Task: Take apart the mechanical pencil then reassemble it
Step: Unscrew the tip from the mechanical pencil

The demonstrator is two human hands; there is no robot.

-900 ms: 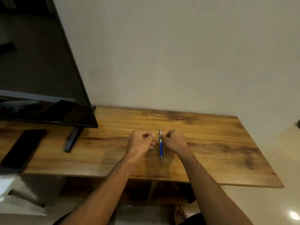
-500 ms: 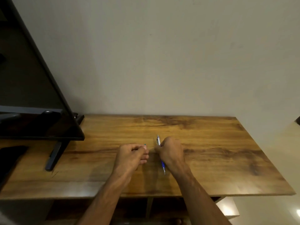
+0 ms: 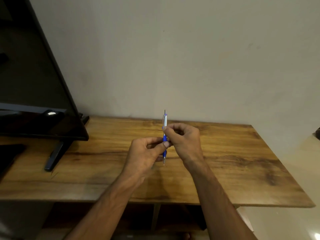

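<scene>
Above the wooden tabletop [image 3: 225, 161], both hands hold the mechanical pencil [image 3: 165, 122] upright: the right hand [image 3: 185, 142] pinches its silver barrel, the left hand [image 3: 147, 155] pinches the blue grip, fingers curled.

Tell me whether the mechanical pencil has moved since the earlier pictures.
Yes. The mechanical pencil rose: earlier low over the table, now the left hand and right hand hold it upright, its top past the table's back edge.
</scene>
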